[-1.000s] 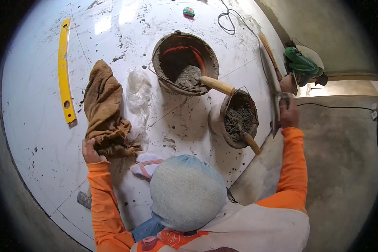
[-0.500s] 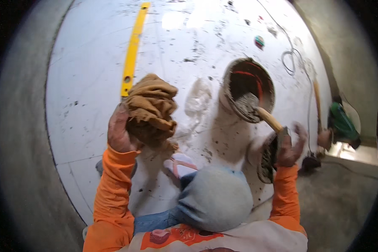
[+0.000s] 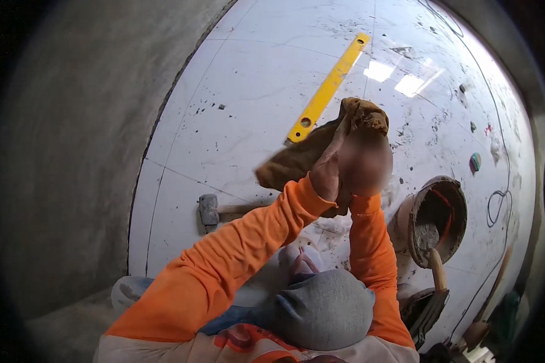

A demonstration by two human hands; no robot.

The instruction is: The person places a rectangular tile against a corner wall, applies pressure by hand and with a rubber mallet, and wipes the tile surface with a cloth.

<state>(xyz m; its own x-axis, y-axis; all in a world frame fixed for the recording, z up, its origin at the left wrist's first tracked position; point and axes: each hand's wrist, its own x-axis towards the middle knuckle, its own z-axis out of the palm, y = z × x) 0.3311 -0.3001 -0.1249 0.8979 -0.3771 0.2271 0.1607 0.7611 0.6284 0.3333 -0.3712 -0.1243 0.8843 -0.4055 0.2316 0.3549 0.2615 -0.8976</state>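
The big white tile floor (image 3: 254,109) fills most of the view, w/ a grey wall (image 3: 72,151) curving down its left edge; lots of open floor lies up and to the left of the hands. A long yellow level (image 3: 328,88) lies slanted on the tiles, its low end just behind the rag. Right side is more crowded: a dirty bucket (image 3: 433,219) w/ grey mix and a wood handle, a 2nd pail below it, and a thin cable near the right edge. A hammer (image 3: 209,210) lies on the floor left of the arms. The brown rag (image 3: 297,158) is up in the air in front of the person, over the tiles. Left hand (image 3: 328,170) is closed on the rag's lower right part; right hand (image 3: 364,158) is blurry and pressed close beside it, can't tell if it grips. Half a sec ago only the left hand held the rag and the right was at the pail; now both are together, lifted higher.
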